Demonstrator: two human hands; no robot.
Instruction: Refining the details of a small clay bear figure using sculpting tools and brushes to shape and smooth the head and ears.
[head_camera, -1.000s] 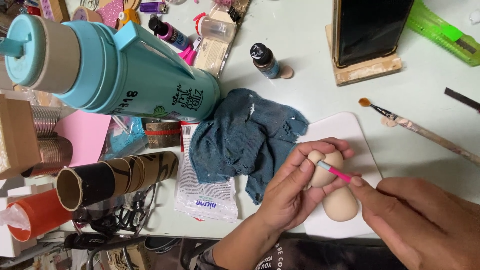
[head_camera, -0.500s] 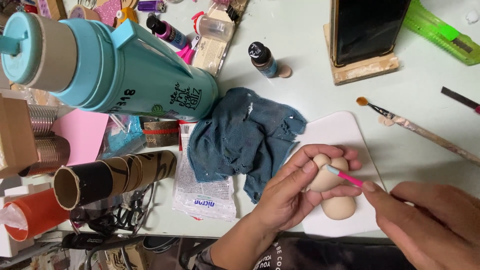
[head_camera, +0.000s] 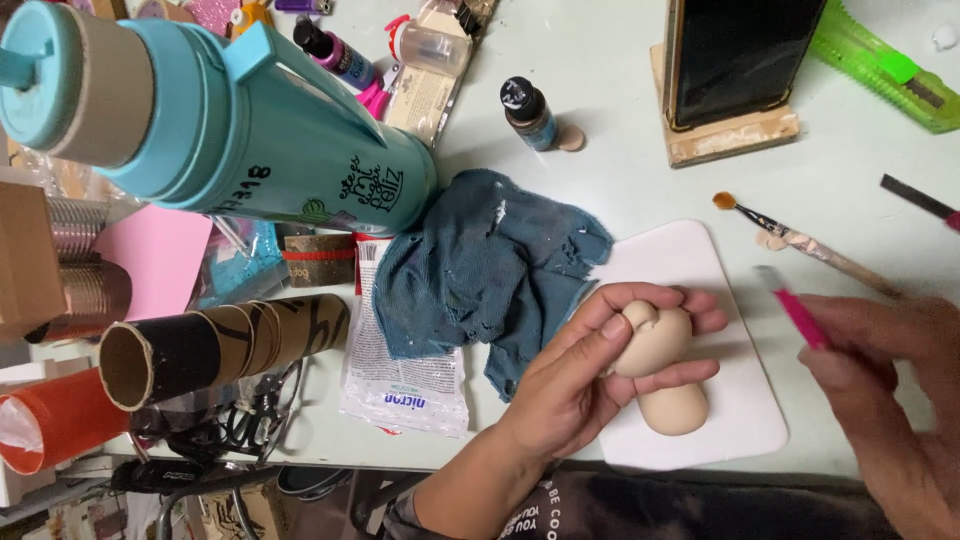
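Observation:
My left hand (head_camera: 585, 375) is wrapped around a beige clay figure (head_camera: 662, 362) with a rounded head and body, holding it over a white board (head_camera: 700, 260). My right hand (head_camera: 890, 400) pinches a thin pink tool (head_camera: 795, 310), blurred, held to the right of the figure and apart from it. A crumpled dark blue cloth (head_camera: 480, 260) lies just left of the board, partly under my left hand.
A big teal bottle (head_camera: 230, 120) lies at the left, above cardboard tubes (head_camera: 210, 345) and a white sachet (head_camera: 405, 385). Behind stand a small paint bottle (head_camera: 528, 112) and a dark phone on a wooden stand (head_camera: 735, 65). A paintbrush (head_camera: 800, 243) and green cutter (head_camera: 880, 75) lie right.
My right hand has pulled the pink tool away from the clay figure toward the right. My left hand has turned the figure slightly and still holds it.

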